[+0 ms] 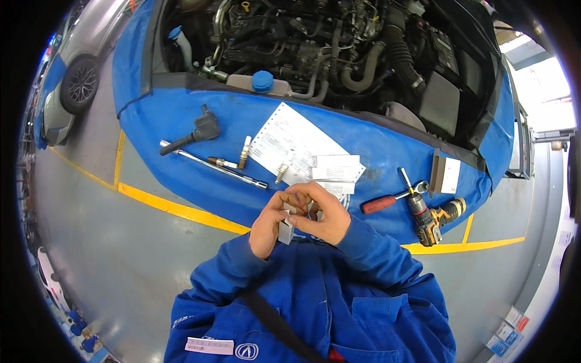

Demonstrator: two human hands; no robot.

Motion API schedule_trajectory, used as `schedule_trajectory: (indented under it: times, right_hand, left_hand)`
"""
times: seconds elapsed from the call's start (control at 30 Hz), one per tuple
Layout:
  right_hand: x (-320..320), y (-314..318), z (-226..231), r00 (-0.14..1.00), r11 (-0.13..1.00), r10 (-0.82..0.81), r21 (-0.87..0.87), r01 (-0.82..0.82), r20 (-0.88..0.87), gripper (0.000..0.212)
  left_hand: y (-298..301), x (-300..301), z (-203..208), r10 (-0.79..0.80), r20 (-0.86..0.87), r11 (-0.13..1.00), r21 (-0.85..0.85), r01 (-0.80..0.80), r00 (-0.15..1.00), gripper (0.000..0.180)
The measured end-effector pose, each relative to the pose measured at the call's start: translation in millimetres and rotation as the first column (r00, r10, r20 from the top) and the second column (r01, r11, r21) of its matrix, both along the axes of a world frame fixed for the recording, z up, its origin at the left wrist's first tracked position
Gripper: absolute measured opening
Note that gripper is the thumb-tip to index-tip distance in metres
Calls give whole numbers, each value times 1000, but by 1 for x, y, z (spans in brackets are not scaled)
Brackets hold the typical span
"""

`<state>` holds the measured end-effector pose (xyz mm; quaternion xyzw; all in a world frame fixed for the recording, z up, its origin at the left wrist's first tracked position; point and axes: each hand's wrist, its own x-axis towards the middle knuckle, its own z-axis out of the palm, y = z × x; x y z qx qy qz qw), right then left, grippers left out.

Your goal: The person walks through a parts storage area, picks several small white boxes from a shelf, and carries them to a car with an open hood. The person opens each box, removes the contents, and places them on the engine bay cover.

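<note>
Close to my body, my left hand point(264, 225) grips a small white cardboard box point(285, 233) between thumb and fingers. My right hand point(328, 216) pinches at the box's upper end, its fingertips meeting the left ones; what lies between them is partly hidden. Just beyond my hands, a spark plug point(282, 172) rests on a printed sheet point(284, 136). Two more spark plugs, one upright in the picture point(244, 152) and one lying sideways point(223, 162), are to the left. Two white flattened cartons or slips point(336, 162) overlap the sheet's right part.
A blue fender cover point(357, 142) drapes the car's front below the open engine bay point(290, 42). On its left lie an ignition coil point(203, 128) and a long extension bar point(212, 166). On its right are a red-handled ratchet point(380, 204), a cordless drill point(431, 222) and a carton point(448, 175).
</note>
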<state>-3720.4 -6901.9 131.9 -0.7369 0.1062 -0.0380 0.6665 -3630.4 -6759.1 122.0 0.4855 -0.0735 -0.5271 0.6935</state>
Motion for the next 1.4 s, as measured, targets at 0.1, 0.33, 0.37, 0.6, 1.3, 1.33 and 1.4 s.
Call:
schedule_trajectory:
  times: [0.1, 0.33, 0.37, 0.6, 1.3, 1.33, 1.4]
  right_hand:
    - [-11, 2, -2, 999, 999, -38, -21, 39, 24, 43]
    - [-25, 11, -6, 987, 962, -143, 222, 157, -78, 35]
    - [-26, 12, -6, 983, 949, -156, 262, 177, -102, 36]
    - [-30, 15, 0, 979, 985, -167, -16, 170, 117, 21]
    - [-29, 15, -4, 947, 903, -223, -317, 291, 232, 22]
    - [-29, 14, -4, 948, 896, -201, -344, 280, 247, 23]
    - [-29, 15, -5, 948, 840, -142, -472, 268, 286, 25]
  left_hand:
    - [-4, -7, 2, -46, 21, 993, 114, 43, 999, 36]
    - [-5, -14, 1, -60, 0, 989, 136, 59, 998, 38]
    - [-5, -14, 1, -80, 27, 990, 120, 76, 996, 38]
    - [-2, -11, 8, -114, 51, 986, 128, 107, 992, 44]
    - [0, -14, 0, -151, 121, 987, 77, 142, 981, 68]
    - [1, -13, -1, -151, 123, 987, 72, 143, 981, 67]
    - [1, -14, -4, -136, 75, 989, 66, 131, 988, 67]
